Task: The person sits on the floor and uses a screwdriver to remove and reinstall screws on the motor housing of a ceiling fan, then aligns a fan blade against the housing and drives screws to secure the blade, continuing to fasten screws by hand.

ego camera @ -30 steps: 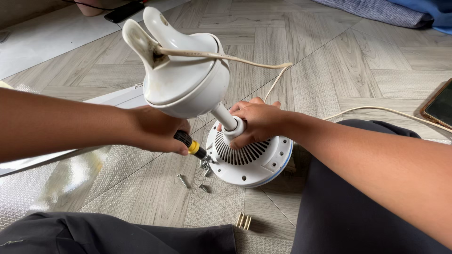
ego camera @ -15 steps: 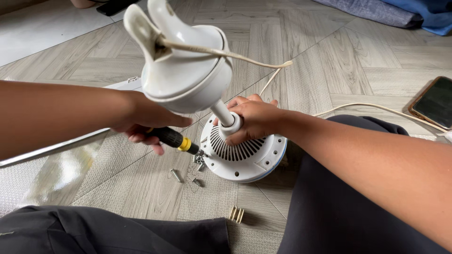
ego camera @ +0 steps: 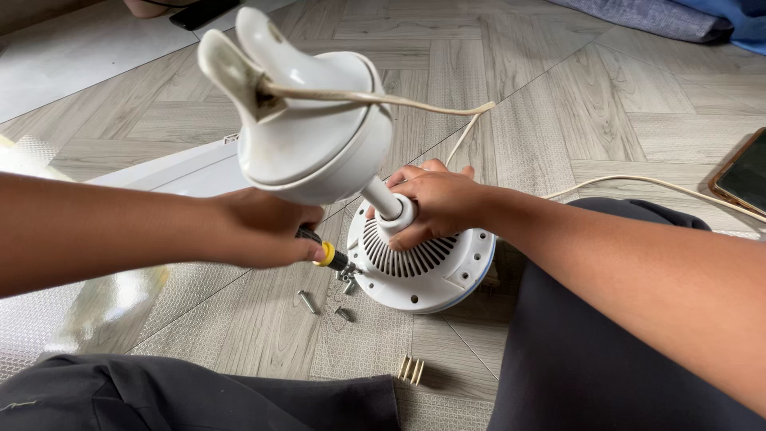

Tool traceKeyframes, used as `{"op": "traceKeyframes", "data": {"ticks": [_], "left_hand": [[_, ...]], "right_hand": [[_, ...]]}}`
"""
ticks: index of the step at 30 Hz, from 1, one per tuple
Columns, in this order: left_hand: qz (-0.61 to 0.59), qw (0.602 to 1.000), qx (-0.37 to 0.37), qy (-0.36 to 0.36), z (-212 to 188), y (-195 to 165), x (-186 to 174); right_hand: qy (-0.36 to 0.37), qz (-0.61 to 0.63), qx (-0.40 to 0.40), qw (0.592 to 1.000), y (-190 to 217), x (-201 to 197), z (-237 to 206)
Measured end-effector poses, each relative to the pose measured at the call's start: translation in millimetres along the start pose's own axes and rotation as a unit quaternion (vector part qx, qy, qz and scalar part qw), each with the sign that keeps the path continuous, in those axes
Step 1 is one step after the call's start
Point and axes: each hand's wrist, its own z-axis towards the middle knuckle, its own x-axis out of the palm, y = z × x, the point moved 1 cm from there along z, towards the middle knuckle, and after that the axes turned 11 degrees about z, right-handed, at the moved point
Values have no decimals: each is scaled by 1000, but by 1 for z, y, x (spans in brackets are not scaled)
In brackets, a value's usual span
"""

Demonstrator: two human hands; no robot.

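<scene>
A white fan motor housing (ego camera: 431,267) with a slatted round face lies on the floor, its stem rising to a white dome-shaped base (ego camera: 311,136) near the camera. My right hand (ego camera: 435,199) grips the stem where it joins the housing. My left hand (ego camera: 259,227) is shut on a screwdriver (ego camera: 327,257) with a black handle and yellow collar, its tip at the housing's left rim. Loose screws (ego camera: 307,301) lie on the floor just below the tip.
A cream power cord (ego camera: 622,185) runs from the dome across the wood-pattern floor. A phone (ego camera: 746,177) lies at the right edge. A small ribbed metal piece (ego camera: 411,369) sits near my legs. A white panel (ego camera: 171,172) and clear plastic lie at left.
The view has shifted slightly, so the fan now sits nearer the frame's middle. My left hand has drawn closer to the housing with the screwdriver. The right hand keeps its grip.
</scene>
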Motion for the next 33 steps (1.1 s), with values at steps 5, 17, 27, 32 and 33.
{"op": "traceKeyframes", "data": {"ticks": [5,17,27,32,33], "left_hand": [[-215,975,-59,-22,-4,-6,11],[-296,921,-184,176,14,24,8],[-561,732,-274,273,12,7,15],[-258,940,-157,161,23,7,14],[-138,980,-104,101,23,5,14]], "right_hand": [[-1,-20,-7,1000,-1,-1,2],[3,-13,17,1000,6,-2,-4],[-7,1,16,1000,0,2,-6],[5,8,17,1000,-2,-1,3],[10,5,22,1000,-3,-2,3]]}}
